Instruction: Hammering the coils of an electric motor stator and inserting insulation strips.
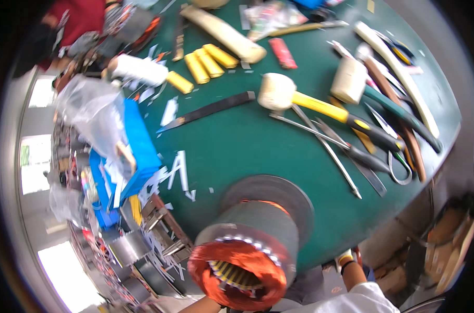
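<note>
A motor stator (247, 237) with orange-red copper windings stands on a round dark base (297, 201) at the table's near edge, its open end tilted towards me. My left forearm (199, 305) comes in beneath it; the left hand is hidden by the stator, so its fingers do not show. My right hand (345, 257), in a pale glove with a dark band at the wrist, is by the near table edge, right of the stator. Its fingers are too small and partly hidden to read. A mallet (279, 91) with a yellow-and-black handle lies farther off.
A second mallet (349, 79), a screwdriver (365, 159) and scissors (386, 122) lie at the right. Yellow rolls (210, 63) and a dark flat blade (211, 109) lie on the green table (216, 141). A blue box (143, 151) with plastic stands left. Someone's maroon sleeve (83, 21) shows far left.
</note>
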### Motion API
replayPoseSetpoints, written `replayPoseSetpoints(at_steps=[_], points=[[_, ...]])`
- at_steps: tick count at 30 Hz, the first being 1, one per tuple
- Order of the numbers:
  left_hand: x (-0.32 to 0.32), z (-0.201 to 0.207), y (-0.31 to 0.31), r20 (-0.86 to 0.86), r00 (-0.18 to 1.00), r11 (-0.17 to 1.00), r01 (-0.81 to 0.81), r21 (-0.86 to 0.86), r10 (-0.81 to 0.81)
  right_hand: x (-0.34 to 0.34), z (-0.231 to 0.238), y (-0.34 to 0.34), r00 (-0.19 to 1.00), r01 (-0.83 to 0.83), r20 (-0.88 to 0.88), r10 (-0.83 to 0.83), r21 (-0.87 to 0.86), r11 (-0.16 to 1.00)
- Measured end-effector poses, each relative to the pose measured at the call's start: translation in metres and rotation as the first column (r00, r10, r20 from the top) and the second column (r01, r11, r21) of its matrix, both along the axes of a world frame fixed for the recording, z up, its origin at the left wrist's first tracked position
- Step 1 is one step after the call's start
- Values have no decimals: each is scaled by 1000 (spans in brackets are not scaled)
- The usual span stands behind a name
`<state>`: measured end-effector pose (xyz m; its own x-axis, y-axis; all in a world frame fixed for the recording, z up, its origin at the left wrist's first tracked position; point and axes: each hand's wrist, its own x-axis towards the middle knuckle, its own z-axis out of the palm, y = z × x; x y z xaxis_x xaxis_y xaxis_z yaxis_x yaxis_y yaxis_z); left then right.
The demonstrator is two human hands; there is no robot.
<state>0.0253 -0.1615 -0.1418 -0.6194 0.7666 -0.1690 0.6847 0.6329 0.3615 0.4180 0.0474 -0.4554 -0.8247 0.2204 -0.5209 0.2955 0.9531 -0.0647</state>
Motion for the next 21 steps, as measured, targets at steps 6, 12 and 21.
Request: replayPoseSetpoints(at_steps=[6,12,21], points=[[-9,-15,10,-143,975,966,-140,217,173,-22,29,14,915,213,391,-98,-261,942],[-28,16,37,-110,992,982,-47,184,69,-44,60,41,871,253,480,-106,-255,933],[-41,36,57,-239,961,979,-94,182,136,-79,96,87,855,285,499,-143,-222,932]])
